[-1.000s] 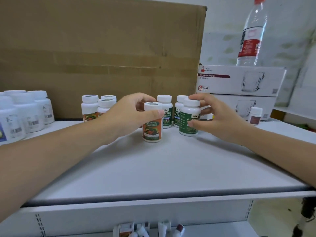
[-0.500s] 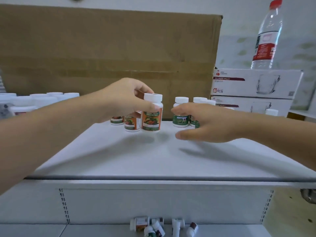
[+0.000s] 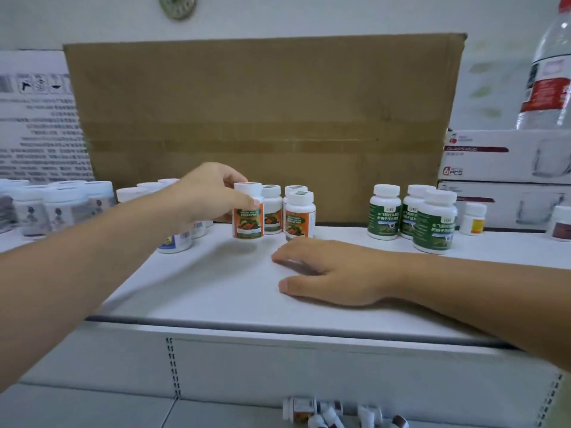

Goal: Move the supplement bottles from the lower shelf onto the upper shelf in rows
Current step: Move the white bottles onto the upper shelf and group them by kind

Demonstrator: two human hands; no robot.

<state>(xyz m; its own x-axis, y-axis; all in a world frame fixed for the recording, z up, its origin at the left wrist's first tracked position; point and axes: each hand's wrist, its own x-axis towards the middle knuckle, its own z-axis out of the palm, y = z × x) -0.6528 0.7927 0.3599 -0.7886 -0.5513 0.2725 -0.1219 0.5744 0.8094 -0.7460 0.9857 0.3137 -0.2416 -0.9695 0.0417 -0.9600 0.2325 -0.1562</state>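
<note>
The left hand (image 3: 207, 193) grips an orange-labelled white plastic supplement bottle (image 3: 248, 211) near its cap, upright beside the other orange-labelled bottles (image 3: 299, 217) on the white upper shelf (image 3: 216, 291); whether its base touches the surface is unclear. The right hand (image 3: 333, 270) rests flat and empty on that shelf. Three green-labelled bottles (image 3: 384, 211) already stand grouped further right. Several small bottles (image 3: 301, 410) lie on the lower shelf (image 3: 92, 406), so the job looks only partly done.

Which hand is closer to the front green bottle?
Right. The right hand rests on the upper shelf, in front and left of the front green bottle; the left hand is farther left, holding an orange-label bottle.
</note>
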